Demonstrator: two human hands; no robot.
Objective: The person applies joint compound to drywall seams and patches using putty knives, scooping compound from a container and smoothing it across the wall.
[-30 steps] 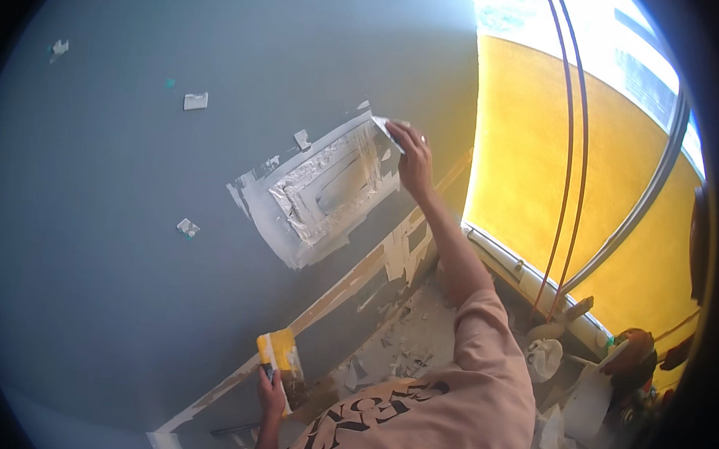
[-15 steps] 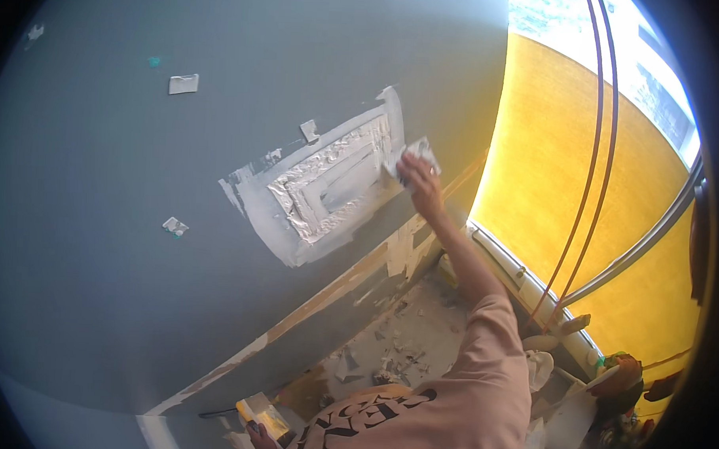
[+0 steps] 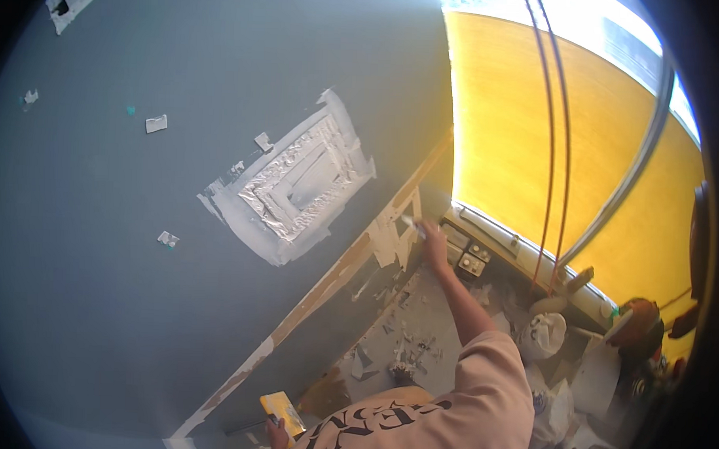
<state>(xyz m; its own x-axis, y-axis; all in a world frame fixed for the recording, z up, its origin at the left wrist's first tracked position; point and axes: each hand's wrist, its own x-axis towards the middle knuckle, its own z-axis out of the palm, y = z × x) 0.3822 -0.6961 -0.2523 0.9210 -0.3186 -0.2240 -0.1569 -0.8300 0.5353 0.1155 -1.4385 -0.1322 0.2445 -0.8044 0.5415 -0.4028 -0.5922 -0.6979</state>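
My right hand [image 3: 433, 244] reaches forward to the right, closed round a putty knife [image 3: 413, 222] seen nearly edge-on. Its pale blade is close to the bare, scraped strip low on the grey-blue wall [image 3: 104, 295]; whether they touch I cannot tell. Up and to the left of that hand, a rectangular patch of white filler [image 3: 252, 225] covers part of the wall, rough in the inner frame and smoother round the outside. Low in the view, my left hand [image 3: 276, 435] grips a flat yellow rectangular tool [image 3: 283, 412], held beside my body and away from the wall.
Small torn paper bits [image 3: 156, 124] stick to the wall. Debris [image 3: 407, 349] litters the floor. At right stand a white sack [image 3: 544, 335], a pale panel with sockets [image 3: 471, 260], a curved pipe [image 3: 626, 186] and hanging cords [image 3: 550, 136] before a yellow sheet [image 3: 498, 110].
My right hand has come down from the patch's right edge to the lower bare strip, carrying the putty knife. The view has shifted right and the left hand still holds the yellow tool.
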